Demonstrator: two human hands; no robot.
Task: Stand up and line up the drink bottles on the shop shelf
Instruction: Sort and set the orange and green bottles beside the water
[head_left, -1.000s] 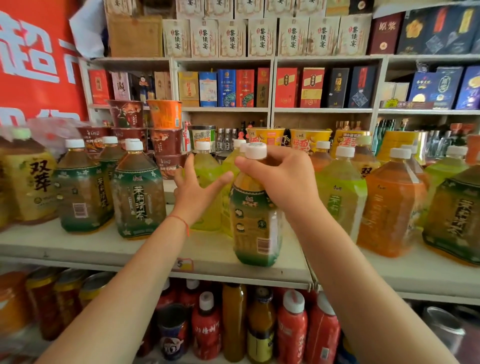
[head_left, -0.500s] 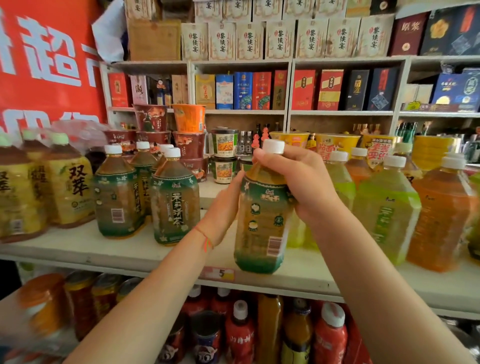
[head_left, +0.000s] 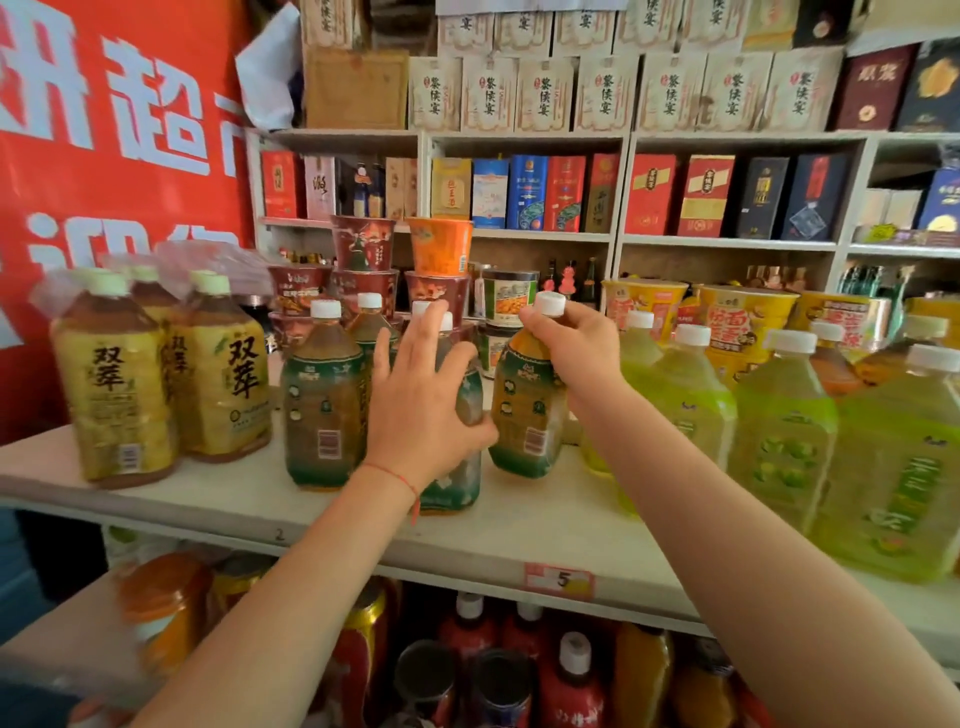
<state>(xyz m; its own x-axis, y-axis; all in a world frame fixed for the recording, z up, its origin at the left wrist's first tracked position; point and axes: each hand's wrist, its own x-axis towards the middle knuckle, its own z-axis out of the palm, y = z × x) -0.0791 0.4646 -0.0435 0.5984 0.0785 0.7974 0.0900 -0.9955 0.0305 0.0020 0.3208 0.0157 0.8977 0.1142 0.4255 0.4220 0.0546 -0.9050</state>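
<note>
1. At the bottom of the frame, red bottles with white caps (head_left: 574, 675) and dark cans (head_left: 501, 680) are seen on a lower shelf, partly blurred.
2. Two bare forearms are raised from the lower corners toward the centre; a thin red string (head_left: 390, 474) is worn on the left wrist.
3. The pale shelf board (head_left: 519, 530) is crossed from left to right, and a red price tag (head_left: 558, 581) marked 5 is fixed to its front edge, right of centre.
4. At centre, the front green-labelled tea bottle (head_left: 456, 483) is grasped around its body by the left hand (head_left: 421, 410), with the thumb on the right side and the fingers spread over the front and toward the cap.
5. Just to the right, a second green-labelled bottle (head_left: 527, 410) is held by the right hand (head_left: 576, 351), whose fingers are curled round its neck below the white cap. Whether its base touches the board cannot be told for certain; it is upright, just beside the first bottle.
6. Left of the hands, another green-labelled bottle (head_left: 323, 400) is stood upright, and further left a wrapped pack of yellow-labelled bottles (head_left: 156, 379) is placed.
7. At the right, pale green bottles (head_left: 784, 426) are lined up toward the frame edge.
8. Behind them, noodle cups (head_left: 439, 254) are stacked.
9. Farthest back, boxed goods (head_left: 649, 195) are shelved, and a red banner (head_left: 119, 145) is hung at upper left.
</note>
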